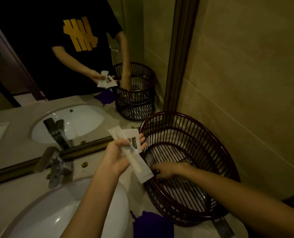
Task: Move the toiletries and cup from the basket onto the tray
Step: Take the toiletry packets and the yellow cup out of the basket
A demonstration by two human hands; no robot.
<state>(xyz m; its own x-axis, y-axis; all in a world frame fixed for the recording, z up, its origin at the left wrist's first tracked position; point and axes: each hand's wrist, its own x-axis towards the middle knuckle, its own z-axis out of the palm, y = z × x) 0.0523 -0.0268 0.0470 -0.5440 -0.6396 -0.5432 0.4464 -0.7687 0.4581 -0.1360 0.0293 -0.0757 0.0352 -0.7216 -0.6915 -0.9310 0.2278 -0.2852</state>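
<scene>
Left hand: closed on white packets, just outside basket rim at 9 o'clock. Right hand: inside basket, fingers curled, grip unclear. Basket: on worktop, sink at 8 o'clock.

- No words or numbers can be read anywhere in the view.
- The black shirt seen in the mirror carries a yellow mark on its chest: upright bars crossed by slanted strokes, like tally marks. It has no letters.
- The white sachets held in the left hand bear a small dark printed patch, too blurred to make out.
</scene>
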